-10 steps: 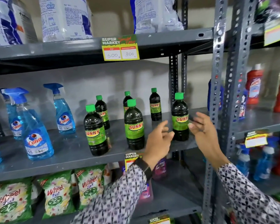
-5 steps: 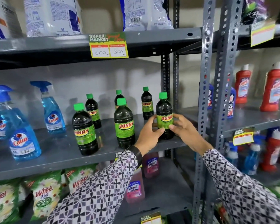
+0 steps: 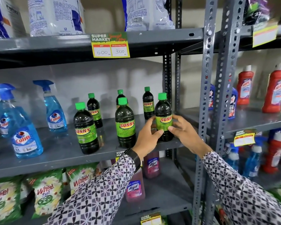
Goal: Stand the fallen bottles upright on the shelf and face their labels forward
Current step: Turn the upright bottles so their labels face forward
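Observation:
Several dark Sunny bottles with green caps and green labels stand upright on the grey middle shelf. The front right bottle stands near the shelf's right end, its label turned slightly to the right. My left hand grips its lower left side and my right hand grips its lower right side. Two more front bottles, the middle one and the left one, show their labels forward. Behind them stand three smaller-looking bottles, the rightmost one just beside the held bottle.
Blue Colin spray bottles stand at the shelf's left. Grey perforated uprights rise right of my hands. Red bottles fill the neighbouring rack. Pink Lizol bottles and Wheel packets sit on the shelf below; white bags above.
Both hands were apart from the front right bottle a second ago; they have closed in and now grip it from either side. The view shifted to the right.

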Available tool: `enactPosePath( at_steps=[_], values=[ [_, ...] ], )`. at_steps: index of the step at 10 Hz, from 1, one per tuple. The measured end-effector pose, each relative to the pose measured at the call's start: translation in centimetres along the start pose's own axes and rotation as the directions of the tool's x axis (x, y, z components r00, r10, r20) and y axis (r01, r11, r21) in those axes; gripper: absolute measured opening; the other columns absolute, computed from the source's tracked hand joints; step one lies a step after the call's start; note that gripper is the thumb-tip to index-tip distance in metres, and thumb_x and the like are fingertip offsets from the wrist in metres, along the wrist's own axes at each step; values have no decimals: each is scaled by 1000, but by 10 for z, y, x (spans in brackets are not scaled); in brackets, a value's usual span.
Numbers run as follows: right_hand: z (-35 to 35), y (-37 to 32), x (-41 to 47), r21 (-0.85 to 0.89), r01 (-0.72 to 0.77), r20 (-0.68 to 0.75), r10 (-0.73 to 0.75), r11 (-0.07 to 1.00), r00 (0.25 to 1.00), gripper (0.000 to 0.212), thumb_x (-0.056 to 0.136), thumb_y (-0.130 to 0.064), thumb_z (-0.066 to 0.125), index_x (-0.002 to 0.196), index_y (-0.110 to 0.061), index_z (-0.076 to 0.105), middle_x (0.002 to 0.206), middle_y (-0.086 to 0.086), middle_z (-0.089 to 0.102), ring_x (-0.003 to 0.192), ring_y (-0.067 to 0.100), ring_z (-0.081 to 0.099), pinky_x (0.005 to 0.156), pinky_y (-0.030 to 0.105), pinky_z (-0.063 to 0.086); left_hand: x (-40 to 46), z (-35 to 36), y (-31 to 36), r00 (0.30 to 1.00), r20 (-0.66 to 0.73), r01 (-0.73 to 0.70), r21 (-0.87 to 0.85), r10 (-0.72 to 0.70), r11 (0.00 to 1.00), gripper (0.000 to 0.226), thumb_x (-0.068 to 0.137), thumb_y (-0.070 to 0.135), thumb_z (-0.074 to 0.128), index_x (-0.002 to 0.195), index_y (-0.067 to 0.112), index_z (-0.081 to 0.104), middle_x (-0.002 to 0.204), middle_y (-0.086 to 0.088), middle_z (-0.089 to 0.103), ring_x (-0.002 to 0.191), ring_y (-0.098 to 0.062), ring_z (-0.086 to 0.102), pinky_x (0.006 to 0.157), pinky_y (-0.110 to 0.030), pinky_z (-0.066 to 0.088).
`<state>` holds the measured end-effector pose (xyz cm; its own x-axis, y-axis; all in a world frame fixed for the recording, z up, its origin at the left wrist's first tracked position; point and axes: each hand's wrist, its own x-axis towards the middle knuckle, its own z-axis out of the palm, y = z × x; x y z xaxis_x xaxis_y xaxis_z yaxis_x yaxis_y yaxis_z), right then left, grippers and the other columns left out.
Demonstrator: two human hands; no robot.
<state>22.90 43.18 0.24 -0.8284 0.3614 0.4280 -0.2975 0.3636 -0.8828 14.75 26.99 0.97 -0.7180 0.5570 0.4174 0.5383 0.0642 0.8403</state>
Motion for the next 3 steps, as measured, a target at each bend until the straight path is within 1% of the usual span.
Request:
enactPosePath(
  at_steps=[1, 2, 3],
  values=[
    [1, 1, 0, -27, -3, -10, 2, 1000, 1000, 51, 100, -3, 65, 146, -21, 51, 136, 7, 70, 130, 23, 64, 115, 50, 48, -3, 1, 2, 1000, -1, 6, 5, -6, 1000, 64, 96, 16, 65, 152, 25, 37, 131, 10, 57, 119, -13, 61, 104, -30, 48],
    [0, 2, 1, -41, -2, 0, 2, 999, 1000, 52, 101, -4, 64, 149, -18, 49, 136, 7, 69, 130, 21, 64, 115, 50, 48, -4, 0, 2, 1000, -8, 9, 27, -9, 1000, 65, 96, 18, 64, 154, 26, 34, 130, 12, 56, 116, -11, 61, 103, -28, 47],
    [4, -2, -1, -33, -7, 19, 7, 999, 1000, 55, 103, -9, 63, 153, -19, 46, 139, 6, 68, 129, 19, 64, 116, 50, 46, -7, 0, 6, 1000, 5, 14, 39, -14, 999, 68, 97, 21, 62, 157, 26, 30, 135, 10, 57, 118, -10, 60, 108, -31, 47]
  ],
)
